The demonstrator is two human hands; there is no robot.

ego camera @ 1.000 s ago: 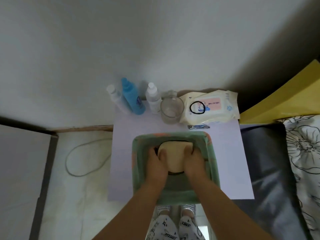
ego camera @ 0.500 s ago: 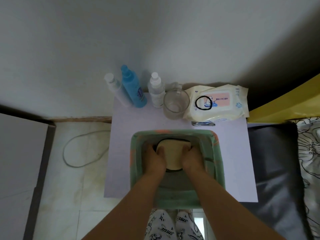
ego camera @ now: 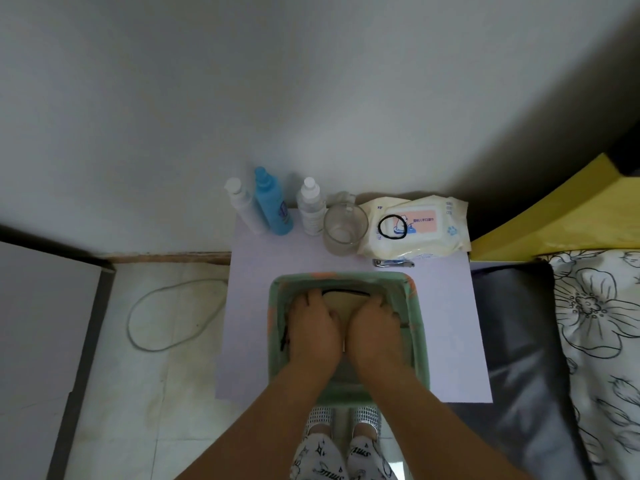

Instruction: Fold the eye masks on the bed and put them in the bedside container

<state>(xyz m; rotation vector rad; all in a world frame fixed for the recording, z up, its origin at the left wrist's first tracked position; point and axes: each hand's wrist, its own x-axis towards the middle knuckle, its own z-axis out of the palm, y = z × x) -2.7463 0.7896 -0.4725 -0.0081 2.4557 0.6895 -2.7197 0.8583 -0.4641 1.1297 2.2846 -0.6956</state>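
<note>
A pale wall (ego camera: 311, 98) fills the upper half of the frame, and the tiled floor (ego camera: 166, 375) runs along the lower left with a loop of cable (ego camera: 138, 320) lying on it. At the right edge sits the bed (ego camera: 595, 341) with a flower-print sheet and a dark cover beside it. The lilac surface (ego camera: 446, 323) takes the centre, and on it rests the green container (ego camera: 417, 327), its rim streaked with orange. Both hands are down inside it, side by side and lying flat, palms down: the left hand (ego camera: 313, 329) and the right hand (ego camera: 375, 329) press on a folded beige eye mask (ego camera: 341, 302), whose dark strap shows at its upper edge; neither hand is curled around it. Along the upper edge of the surface, from right to left, lie a pack of wet wipes (ego camera: 436, 226) with a black hair tie (ego camera: 392, 227) on top, a clear glass (ego camera: 345, 230), a small white bottle (ego camera: 311, 207), a blue bottle (ego camera: 273, 206) and another white bottle (ego camera: 244, 207). A nail clipper (ego camera: 393, 262) lies just below the wipes.
</note>
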